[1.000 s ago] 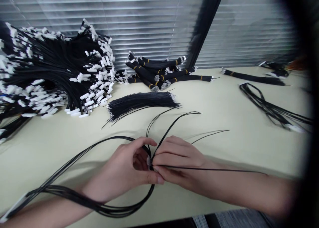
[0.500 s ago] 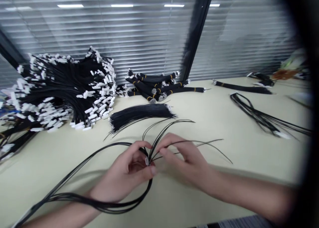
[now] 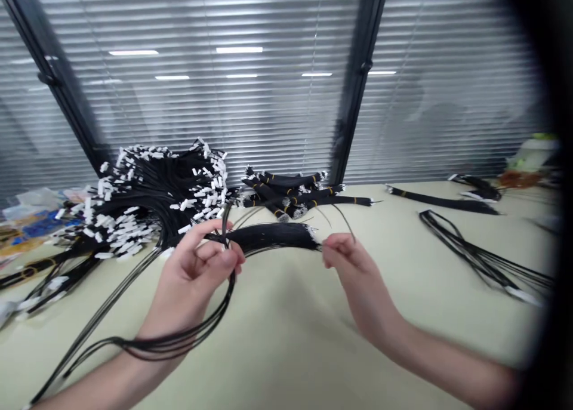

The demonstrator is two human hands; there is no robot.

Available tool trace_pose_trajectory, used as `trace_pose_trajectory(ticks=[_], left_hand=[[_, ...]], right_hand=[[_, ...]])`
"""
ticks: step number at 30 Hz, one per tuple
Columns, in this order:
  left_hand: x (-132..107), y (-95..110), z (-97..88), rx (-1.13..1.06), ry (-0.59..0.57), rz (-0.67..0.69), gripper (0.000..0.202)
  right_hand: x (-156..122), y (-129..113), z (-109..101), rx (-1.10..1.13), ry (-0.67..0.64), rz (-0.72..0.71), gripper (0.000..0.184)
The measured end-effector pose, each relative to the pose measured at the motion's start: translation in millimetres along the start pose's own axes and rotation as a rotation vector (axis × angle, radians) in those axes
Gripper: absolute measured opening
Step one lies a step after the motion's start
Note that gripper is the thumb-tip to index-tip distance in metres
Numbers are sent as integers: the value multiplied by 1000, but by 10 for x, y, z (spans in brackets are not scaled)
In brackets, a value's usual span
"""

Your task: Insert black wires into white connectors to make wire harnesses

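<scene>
Slatted blinds (image 3: 268,111) back a pale surface (image 3: 290,332) strewn with black wiring, where a person works with both hands raised. The left hand (image 3: 199,264) pinches a bunch of black wires (image 3: 222,307) between thumb and fingers, part of it sagging in a loop below the hand and across the forearm. To its right, the right hand (image 3: 344,258) has thumb and fingertips drawn close; whether they meet, or trap a wire, cannot be told. A thin wire (image 3: 345,219) arcs just above its knuckles. Beyond and between the hands lies a loose sheaf of wires (image 3: 273,236), its right end close to the right fingertips.

The main risk appears to be tangling: the sheaf shows no visible tie, so a sideways brush from the right hand could fan out its strands or drag several along together. Should the left hand's pinch slacken, the springy loop might twist or slide out of order; caught by the forearm, it could tug the bunch from the grip. Past the left hand, a heap of white-tipped wires (image 3: 165,183) sits near enough that trailing strands could snag. Any small fitting inside the left hand's grip is too blurred to judge.
</scene>
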State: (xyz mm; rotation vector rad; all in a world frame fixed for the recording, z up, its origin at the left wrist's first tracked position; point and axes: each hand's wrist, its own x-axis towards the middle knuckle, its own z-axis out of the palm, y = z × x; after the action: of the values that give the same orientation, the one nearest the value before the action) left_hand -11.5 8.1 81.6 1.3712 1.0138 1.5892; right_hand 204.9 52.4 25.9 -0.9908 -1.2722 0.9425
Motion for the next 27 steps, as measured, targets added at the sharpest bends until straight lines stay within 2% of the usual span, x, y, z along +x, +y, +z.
trace_pose_trajectory(ticks=[2,3,5,7,9,11,15,18,21,23,27], left_hand=[[79,119,38,28,-2,49,43],[118,161,62,45,-3,64,43],[192,208,112,75,3,82,41],[265,207,149,89,14,84,38],[341,174,165,80,14,67,35],[416,124,158,64,6,63,34],[537,19,78,59,49,105,32],[559,-41,-46,142,98,120,31],[498,-103,-191,332,171,180,30],[423,-166,-279,484,215,175,31],[268,-339,-446,516,203,137,28]], right_hand=[[-12,-121,128,-34,-223,-20,8],[-9,-186,200,-2,-288,27,11],[16,-297,341,141,-388,196,15],[59,-363,463,310,-545,362,27],[100,-373,555,448,-726,486,38],[123,-335,619,554,-815,595,45],[136,-208,706,637,-858,731,60],[158,-205,774,671,-866,749,59],[170,-318,879,698,-814,670,51],[159,-405,978,691,-762,580,44],[136,-493,1219,564,-713,472,47]])
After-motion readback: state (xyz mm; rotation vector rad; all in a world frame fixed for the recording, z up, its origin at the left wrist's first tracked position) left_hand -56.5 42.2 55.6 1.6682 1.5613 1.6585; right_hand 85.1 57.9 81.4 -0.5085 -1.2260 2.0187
